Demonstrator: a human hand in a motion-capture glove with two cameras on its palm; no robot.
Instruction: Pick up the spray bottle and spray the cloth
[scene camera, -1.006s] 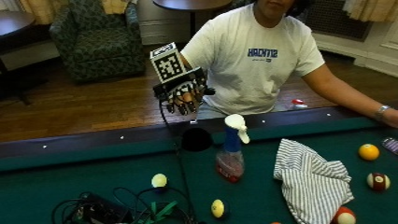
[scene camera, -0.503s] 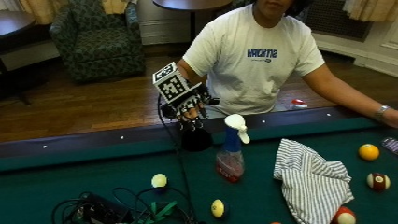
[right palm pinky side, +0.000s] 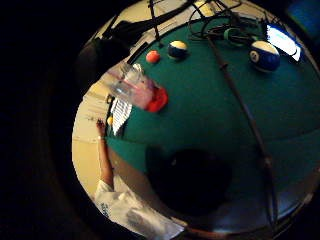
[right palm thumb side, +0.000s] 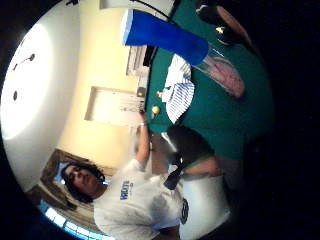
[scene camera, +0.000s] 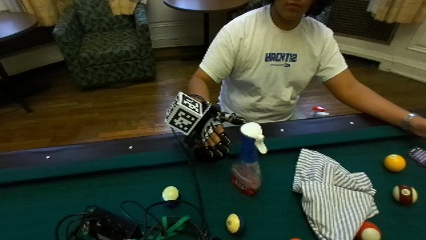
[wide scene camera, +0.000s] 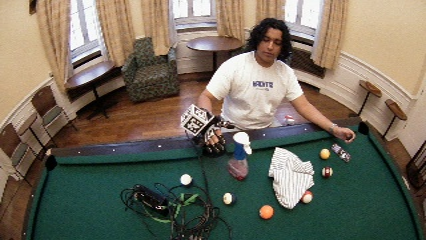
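One gloved hand (scene camera: 214, 140), fingers loosely curled and grasping nothing, hovers beside the upright spray bottle (scene camera: 247, 165).

In the outside view the striped cloth (scene camera: 335, 196) is cut off at the lower edge, as is a ball (scene camera: 368, 231) beside it; the spray bottle (right palm thumb side: 180, 50) is blurred in both palm views; whether the gloved right hand (scene camera: 212, 138) touches it cannot be told.
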